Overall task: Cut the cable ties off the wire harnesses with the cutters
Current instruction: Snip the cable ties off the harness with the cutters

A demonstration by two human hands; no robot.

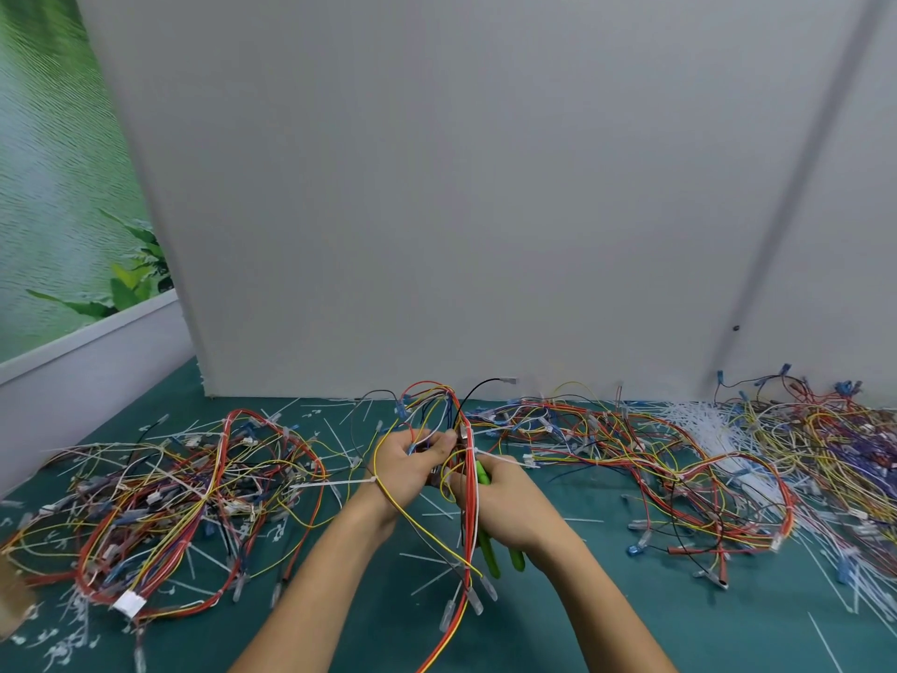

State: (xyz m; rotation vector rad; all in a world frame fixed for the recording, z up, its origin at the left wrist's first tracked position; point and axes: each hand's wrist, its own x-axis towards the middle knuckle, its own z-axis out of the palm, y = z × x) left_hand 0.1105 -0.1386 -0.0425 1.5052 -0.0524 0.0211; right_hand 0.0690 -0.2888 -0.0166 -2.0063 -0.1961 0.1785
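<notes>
My left hand (410, 466) grips a wire harness (467, 497) of red, yellow and white wires, held up over the table's middle. Its loops rise behind my fingers and its tails hang down toward me with clear connectors. My right hand (505, 507) holds green-handled cutters (488, 551), whose handles stick out below my palm. The cutter jaws are hidden among the wires between my hands. A white cable tie (505, 460) juts right from the harness near my fingers, and another white tie (335, 484) sticks out left by my left wrist.
A heap of harnesses (160, 493) lies at the left on the green table (606, 624). More harnesses (631, 459) spread to the right, with a bundle of white ties (718, 444) behind. Cut tie scraps litter the surface. A grey panel (461, 211) stands at the back.
</notes>
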